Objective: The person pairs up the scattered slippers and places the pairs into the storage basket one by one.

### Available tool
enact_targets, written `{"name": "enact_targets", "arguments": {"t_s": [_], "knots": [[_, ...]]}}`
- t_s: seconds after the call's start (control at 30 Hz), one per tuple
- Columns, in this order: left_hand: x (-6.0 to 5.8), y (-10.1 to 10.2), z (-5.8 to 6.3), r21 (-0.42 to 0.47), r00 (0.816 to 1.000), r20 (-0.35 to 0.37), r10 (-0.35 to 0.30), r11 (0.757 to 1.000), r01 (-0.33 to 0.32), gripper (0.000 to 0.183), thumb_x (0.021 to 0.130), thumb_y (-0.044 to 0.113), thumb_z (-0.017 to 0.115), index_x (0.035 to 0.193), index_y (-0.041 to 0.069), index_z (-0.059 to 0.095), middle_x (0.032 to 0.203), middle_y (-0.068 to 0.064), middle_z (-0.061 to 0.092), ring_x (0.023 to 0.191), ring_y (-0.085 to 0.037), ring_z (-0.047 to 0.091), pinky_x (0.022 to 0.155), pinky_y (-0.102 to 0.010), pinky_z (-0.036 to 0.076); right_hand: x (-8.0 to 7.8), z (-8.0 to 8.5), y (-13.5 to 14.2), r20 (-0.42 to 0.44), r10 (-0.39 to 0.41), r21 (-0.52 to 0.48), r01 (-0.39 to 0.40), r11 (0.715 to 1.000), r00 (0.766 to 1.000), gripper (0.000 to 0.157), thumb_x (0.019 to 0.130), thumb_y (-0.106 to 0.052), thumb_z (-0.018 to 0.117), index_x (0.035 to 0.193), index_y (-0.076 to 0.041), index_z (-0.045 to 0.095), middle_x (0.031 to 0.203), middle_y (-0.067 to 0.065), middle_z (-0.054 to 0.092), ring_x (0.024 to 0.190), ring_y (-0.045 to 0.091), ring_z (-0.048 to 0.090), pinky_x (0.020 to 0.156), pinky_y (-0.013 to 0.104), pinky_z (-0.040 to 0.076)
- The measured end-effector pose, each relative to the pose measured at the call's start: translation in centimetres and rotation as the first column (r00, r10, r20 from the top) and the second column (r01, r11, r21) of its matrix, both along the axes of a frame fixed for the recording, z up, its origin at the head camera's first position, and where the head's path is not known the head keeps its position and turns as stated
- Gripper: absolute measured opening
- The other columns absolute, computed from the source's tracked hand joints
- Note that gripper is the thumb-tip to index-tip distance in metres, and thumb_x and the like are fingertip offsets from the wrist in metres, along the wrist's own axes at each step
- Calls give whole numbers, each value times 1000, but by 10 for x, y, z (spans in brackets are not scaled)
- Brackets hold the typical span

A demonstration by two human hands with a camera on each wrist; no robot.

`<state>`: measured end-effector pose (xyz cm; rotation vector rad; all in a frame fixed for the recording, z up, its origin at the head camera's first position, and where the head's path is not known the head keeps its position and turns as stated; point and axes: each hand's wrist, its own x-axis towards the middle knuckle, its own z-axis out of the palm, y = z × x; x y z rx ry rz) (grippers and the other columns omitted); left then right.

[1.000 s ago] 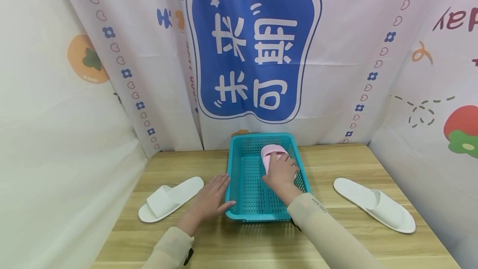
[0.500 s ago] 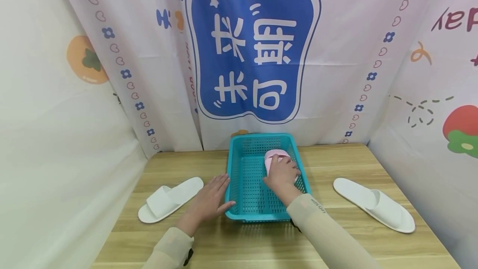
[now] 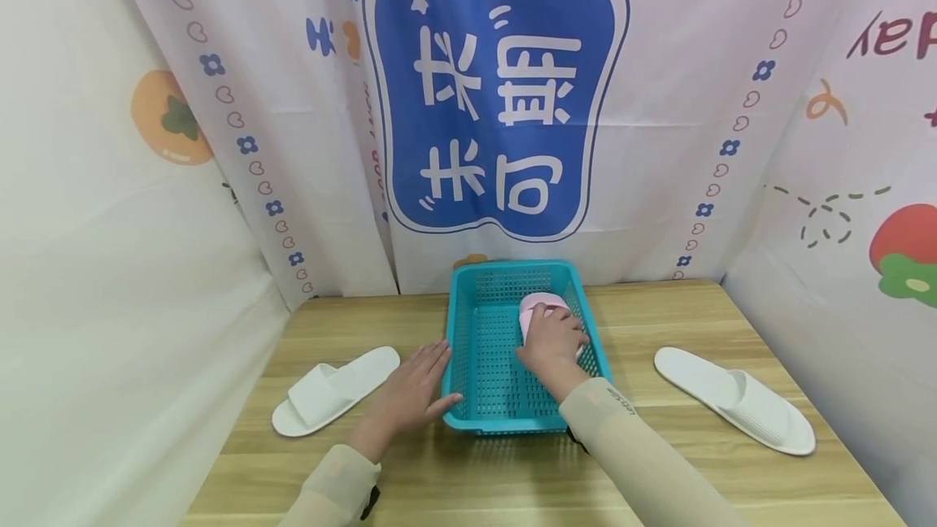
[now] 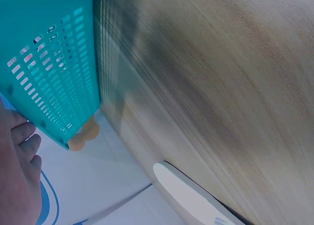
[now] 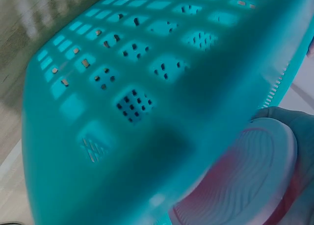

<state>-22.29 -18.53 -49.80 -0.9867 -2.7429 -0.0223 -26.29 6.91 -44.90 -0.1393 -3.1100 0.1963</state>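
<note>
In the head view a turquoise perforated plastic basket [image 3: 505, 426] stands at the back of the wooden table. My right hand [image 3: 551, 341] reaches inside it and grips a pink slipper [image 3: 543, 299] along the basket's right side, toe strap facing the back. The right wrist view shows the slipper's ridged sole [image 5: 245, 171] beyond the basket wall, with fingers round its edge. My left hand [image 3: 411, 390] rests against the basket's left rim, fingers straight. In the left wrist view those fingers [image 4: 24, 137] lie at the rim.
One white slipper [image 3: 311, 397] lies on the table [image 3: 483, 486] left of my left hand. A second white slipper [image 3: 761, 413] lies to the right of the basket. White printed cloth [image 3: 659, 210] hangs behind the table and along both sides.
The pink slipper has shifted slightly right and toward me inside the basket, with my right hand on it, then stayed put. My left hand and the basket have not moved.
</note>
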Motion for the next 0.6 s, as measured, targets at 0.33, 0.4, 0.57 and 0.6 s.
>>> {"name": "enact_targets", "arguments": {"t_s": [0.33,0.4,0.57,0.6], "knots": [[-1,0,0,16,1000,16,-1,1000,0,80,97,59,40,148,-3,35,154,-18,32,142,-30,28,116,-40,22,0,0,-1,12,-2,9,2,1000,1000,93,77,-55,73,143,0,37,127,39,44,105,57,50,80,69,47],[-1,0,0,13,1000,15,-1,1000,1,80,97,59,40,147,-3,35,153,-18,32,141,-30,29,116,-40,22,-1,0,-1,15,-2,7,2,1000,1000,92,77,-56,73,142,0,37,126,39,44,105,57,50,80,69,47],[-1,0,-1,20,1000,0,-6,1000,6,81,97,61,38,147,-3,36,153,-19,34,140,-32,32,115,-41,24,-1,0,-2,22,0,2,0,1000,1000,93,77,-57,73,141,1,38,126,39,44,105,57,50,80,69,47],[0,0,-1,23,1000,-2,-8,1000,8,81,97,61,37,147,-3,36,152,-19,34,140,-33,32,115,-42,24,-1,0,-2,24,1,2,-1,1000,1000,93,77,-57,73,140,1,38,126,39,44,105,57,50,80,69,47]]}}
